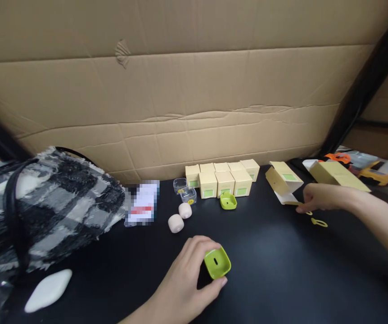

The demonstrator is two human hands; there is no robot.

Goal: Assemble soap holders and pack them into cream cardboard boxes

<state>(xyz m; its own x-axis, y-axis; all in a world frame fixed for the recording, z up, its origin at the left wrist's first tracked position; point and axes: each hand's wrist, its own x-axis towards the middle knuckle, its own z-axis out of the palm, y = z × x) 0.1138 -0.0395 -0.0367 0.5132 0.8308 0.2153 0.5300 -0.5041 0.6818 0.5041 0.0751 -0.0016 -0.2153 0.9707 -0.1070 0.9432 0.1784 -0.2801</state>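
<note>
1. Hands first: the left hand [189,274] has its fingers curled around a green case [217,262], thumb below and fingertips over the top, holding it just above or on the black table [275,270]; I cannot tell if it touches.
2. The right hand [318,198] reaches out to an open yellow box [283,180], fingers loosely bent with the tips at the box's flap, apparently pinching its edge, though I cannot be sure.
3. Beside that hand lie 2 small yellow loops [318,222] on the table, apart from the box.
4. A second green piece [228,200] sits in front of a row of closed boxes [223,179] against the cardboard wall.
5. To handle this well, I would judge: keep the case square in the left grip, slot facing up, and steady the box by its body, not its thin flap, so it does not tip or crease.
</note>
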